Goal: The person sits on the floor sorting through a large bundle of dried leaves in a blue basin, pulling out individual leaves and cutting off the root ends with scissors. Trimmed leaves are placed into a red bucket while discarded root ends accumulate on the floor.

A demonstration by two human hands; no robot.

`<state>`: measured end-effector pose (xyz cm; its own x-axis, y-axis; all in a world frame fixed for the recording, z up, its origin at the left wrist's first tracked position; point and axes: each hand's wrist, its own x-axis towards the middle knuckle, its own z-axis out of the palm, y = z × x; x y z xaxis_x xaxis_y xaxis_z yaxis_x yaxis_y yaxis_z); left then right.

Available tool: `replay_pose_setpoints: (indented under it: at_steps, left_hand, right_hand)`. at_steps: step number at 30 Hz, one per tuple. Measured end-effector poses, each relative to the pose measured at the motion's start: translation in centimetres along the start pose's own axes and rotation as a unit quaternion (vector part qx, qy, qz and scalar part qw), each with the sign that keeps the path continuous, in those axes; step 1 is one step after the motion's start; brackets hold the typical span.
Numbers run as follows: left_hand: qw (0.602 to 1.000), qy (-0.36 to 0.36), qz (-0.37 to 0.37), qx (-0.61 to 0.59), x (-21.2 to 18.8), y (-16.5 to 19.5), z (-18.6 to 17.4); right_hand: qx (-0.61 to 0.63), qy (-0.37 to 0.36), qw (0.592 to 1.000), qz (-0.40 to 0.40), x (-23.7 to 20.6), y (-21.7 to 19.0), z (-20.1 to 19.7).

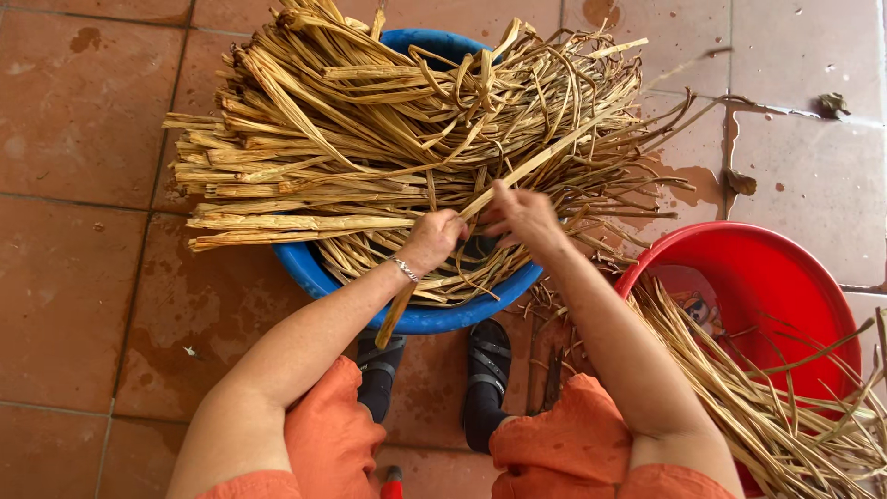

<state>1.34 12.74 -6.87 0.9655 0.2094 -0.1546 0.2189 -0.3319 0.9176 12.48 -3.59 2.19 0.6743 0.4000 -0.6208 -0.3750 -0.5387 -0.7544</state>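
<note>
head view, looking straight down: a person sits over a blue tub [314, 268] heaped with dry, straw-coloured leaf strips [370, 139]. the left hand [432, 240] is curled closed around one long flat strip [517, 171], which runs from below the wrist, near the tub's front rim, up and to the right across the pile. the right hand [525, 214] is just beside the left, with its fingers bent and pinching at the same strip a little further along; how tightly it grips cannot be told, but it is clearly on the strip and not spread open. a thin bracelet [404, 269] sits on the left wrist.

to the person's right stands a red tub [767, 277], close beside the blue one, and a looser bunch of thinner strands [767, 416] spills out of it toward the lower right corner. a few stray bits lie on the tiled floor [83, 277] between the tubs, and darker wet-looking patches mark the tiles beyond them.

judging by how things lie, the work looks to be somewhere in the middle: the heap on the blue tub is large and thick, so plenty remains to be handled, while the red tub already holds a fair bundle. the strip in hand is apart from both lots, lifted just above the pile.
</note>
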Motion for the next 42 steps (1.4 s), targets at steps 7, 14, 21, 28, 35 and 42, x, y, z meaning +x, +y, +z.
replay_pose_setpoints:
  at_steps: [7, 14, 21, 28, 35, 42]
  left_hand:
    - [0.981, -0.066, -0.073, -0.167, 2.0, 3.6, 0.9]
    - [0.941, -0.134, -0.155, -0.268, 1.5, 7.0, 0.9]
    - [0.922, -0.155, -0.148, -0.322, 0.3, 7.8, 0.9]
    - [0.913, -0.181, -0.162, -0.328, -1.4, 8.4, 1.0]
    - [0.906, -0.212, -0.182, -0.319, -4.1, 8.7, 0.7]
    - [0.916, -0.226, -0.119, -0.311, -5.0, 9.0, -0.3]
  right_hand:
    - [0.321, 0.061, 0.941, -0.093, 3.3, 1.4, 2.0]
    - [0.294, 0.202, 0.92, -0.162, 6.8, 0.5, 0.2]
    - [0.288, 0.283, 0.904, -0.14, 8.4, -1.2, -1.2]
    - [0.27, 0.343, 0.891, -0.122, 8.2, -1.9, -2.8]
    - [0.314, 0.421, 0.841, -0.13, 7.8, -0.2, -7.5]
    - [0.381, 0.392, 0.821, -0.164, 7.9, -0.4, -8.6]
